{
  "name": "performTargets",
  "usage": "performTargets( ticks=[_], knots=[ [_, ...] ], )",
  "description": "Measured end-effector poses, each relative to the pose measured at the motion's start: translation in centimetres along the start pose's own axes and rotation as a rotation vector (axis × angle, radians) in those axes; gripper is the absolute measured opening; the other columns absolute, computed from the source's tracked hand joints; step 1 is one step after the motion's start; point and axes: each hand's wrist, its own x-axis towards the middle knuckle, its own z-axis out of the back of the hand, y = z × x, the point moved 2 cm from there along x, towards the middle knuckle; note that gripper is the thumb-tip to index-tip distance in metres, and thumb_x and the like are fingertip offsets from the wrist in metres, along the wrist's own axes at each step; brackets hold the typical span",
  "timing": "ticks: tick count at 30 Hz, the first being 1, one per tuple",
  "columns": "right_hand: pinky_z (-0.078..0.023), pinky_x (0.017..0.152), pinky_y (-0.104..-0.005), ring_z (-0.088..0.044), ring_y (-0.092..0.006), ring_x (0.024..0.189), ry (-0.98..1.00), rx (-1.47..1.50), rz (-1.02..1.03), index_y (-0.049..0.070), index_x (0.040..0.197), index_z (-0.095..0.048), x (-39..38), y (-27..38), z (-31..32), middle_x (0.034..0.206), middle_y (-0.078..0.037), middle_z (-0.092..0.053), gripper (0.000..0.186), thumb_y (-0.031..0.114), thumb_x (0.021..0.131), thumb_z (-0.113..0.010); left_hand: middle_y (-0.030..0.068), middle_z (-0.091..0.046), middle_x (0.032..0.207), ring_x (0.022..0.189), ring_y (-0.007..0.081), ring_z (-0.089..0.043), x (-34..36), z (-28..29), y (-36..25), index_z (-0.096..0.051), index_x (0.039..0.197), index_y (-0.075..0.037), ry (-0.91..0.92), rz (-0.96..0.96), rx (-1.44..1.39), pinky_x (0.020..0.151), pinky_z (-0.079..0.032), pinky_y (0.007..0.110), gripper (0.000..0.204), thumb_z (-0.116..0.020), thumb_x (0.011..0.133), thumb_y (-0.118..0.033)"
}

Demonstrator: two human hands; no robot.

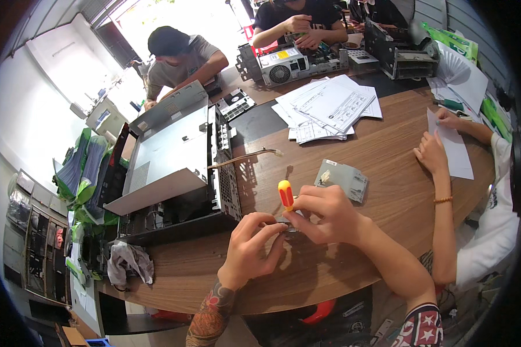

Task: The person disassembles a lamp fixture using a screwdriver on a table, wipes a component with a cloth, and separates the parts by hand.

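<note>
My right hand is closed around a screwdriver with a yellow and red handle, held upright. Its tip is hidden behind my fingers. Beside it, my left hand pinches a small dark metal part, mostly covered by both hands; its kind I cannot make out. The two hands almost meet just above the wooden table. Beyond my right hand lies a flat grey metal box. An opened computer case stands to the left, a cable sticking out of it.
Loose printed sheets lie in the middle. At right, another person's hands hold a white paper. Across the table, people work near a power supply unit and a dark metal chassis. A crumpled cloth lies at the left edge.
</note>
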Motion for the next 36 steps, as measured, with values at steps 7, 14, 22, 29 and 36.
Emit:
performTargets(
  ticks=[7, 14, 22, 29, 36],
  knots=[
    [-0.042, 0.044, -0.0277, -0.058, -0.0155, 0.049, -0.053, -0.01, 0.037, 0.003, 0.081, -0.066, -0.1, -0.1, 0.0, 0.068, -0.006, -0.059, 0.011, 0.004, 0.08, -0.078, 0.0119, -0.061, 0.097, 0.081, 0.0266, -0.061, 0.1, 0.0, -0.2, -0.071, 0.099, -0.003, 0.01, 0.023, -0.014, 0.069, -0.054, 0.035, 0.028, -0.075, 0.072, 0.001],
    [-0.042, 0.045, -0.0293, -0.058, -0.0178, 0.049, -0.006, -0.049, 0.026, 0.005, 0.081, -0.067, -0.3, -0.3, -0.4, 0.067, -0.006, -0.06, 0.011, 0.006, 0.079, -0.078, 0.0123, -0.061, 0.097, 0.081, 0.0268, -0.061, 0.0, -0.2, 0.1, -0.07, 0.101, -0.003, 0.009, 0.0, -0.005, 0.069, -0.053, 0.035, 0.029, -0.075, 0.072, 0.0],
    [-0.043, 0.045, -0.0308, -0.059, -0.0193, 0.049, -0.042, -0.094, 0.035, 0.006, 0.08, -0.068, -0.2, 0.1, -0.2, 0.066, -0.006, -0.06, 0.011, 0.009, 0.08, -0.079, 0.0124, -0.061, 0.097, 0.082, 0.0267, -0.061, -0.2, -0.1, 0.1, -0.07, 0.101, -0.003, 0.006, -0.006, -0.004, 0.068, -0.053, 0.035, 0.03, -0.075, 0.072, 0.0],
    [-0.044, 0.045, -0.0299, -0.059, -0.0181, 0.049, 0.037, -0.124, -0.023, 0.006, 0.081, -0.069, -0.5, -0.4, -0.6, 0.067, -0.005, -0.061, 0.012, 0.012, 0.08, -0.079, 0.0121, -0.061, 0.097, 0.08, 0.0269, -0.061, -0.1, -0.1, 0.1, -0.07, 0.098, -0.003, -0.011, -0.011, 0.0, 0.068, -0.053, 0.035, 0.028, -0.075, 0.071, 0.0],
    [-0.046, 0.048, -0.0302, -0.061, -0.0177, 0.053, 0.06, -0.038, -0.091, 0.008, 0.083, -0.07, -0.6, -0.7, -1.2, 0.069, -0.005, -0.062, 0.008, 0.01, 0.081, -0.077, 0.0125, -0.062, 0.097, 0.08, 0.027, -0.062, -0.1, -0.4, 0.5, -0.069, 0.097, -0.003, -0.032, -0.04, 0.013, 0.067, -0.053, 0.035, 0.027, -0.075, 0.071, 0.0]
  ],
)
